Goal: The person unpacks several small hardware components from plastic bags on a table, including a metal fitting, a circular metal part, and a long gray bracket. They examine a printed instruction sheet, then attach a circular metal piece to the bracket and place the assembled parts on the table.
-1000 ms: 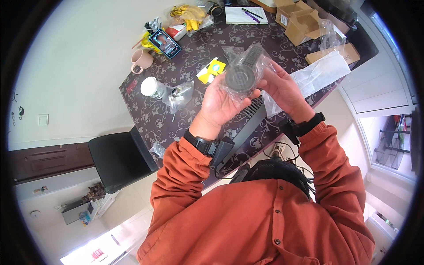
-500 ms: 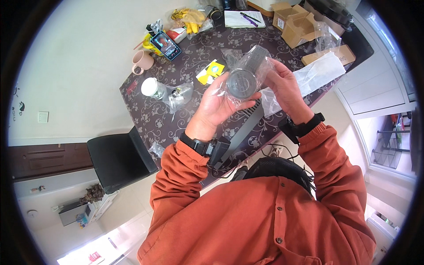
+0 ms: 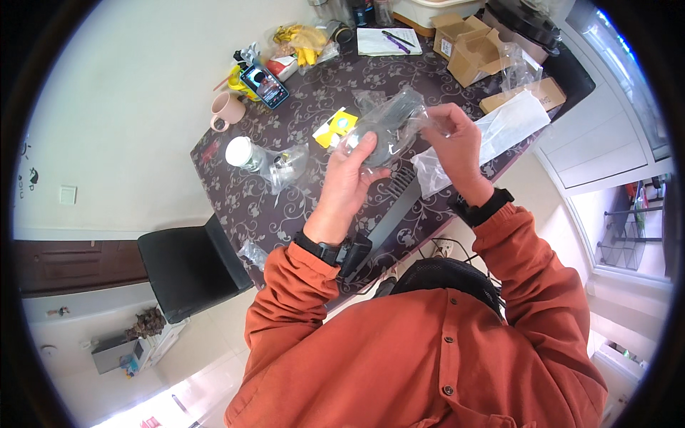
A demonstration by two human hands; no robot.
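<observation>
A dark grey object with a rounded end, wrapped in a clear plastic bag (image 3: pixel 399 118), is held above the patterned table (image 3: pixel 300 221); its exact kind is hard to make out through the plastic. My left hand (image 3: pixel 344 187) closes on its near end, thumb over the top and fingers beneath. At the right side of the bag, my right hand (image 3: pixel 458 139) pinches a fold of the plastic. A long grey piece with comb-like slots (image 3: pixel 399 203) lies on the table below my hands. Beyond my left hand is a yellow-and-white packet (image 3: pixel 335 127).
To the left stand a white-lidded cup (image 3: pixel 241 153), a pink mug (image 3: pixel 227 111), a clear bag with small parts (image 3: pixel 287 167) and a propped phone (image 3: pixel 265 86). Bananas (image 3: pixel 307 53), paper with pens (image 3: pixel 389 43) and an opened cardboard box (image 3: pixel 471 53) are at the back. White wrapping (image 3: pixel 510 132) lies right.
The wrapped object has turned, so its round end no longer faces up. My left thumb has come over its top, and my right hand has moved slightly right, pulling at the plastic.
</observation>
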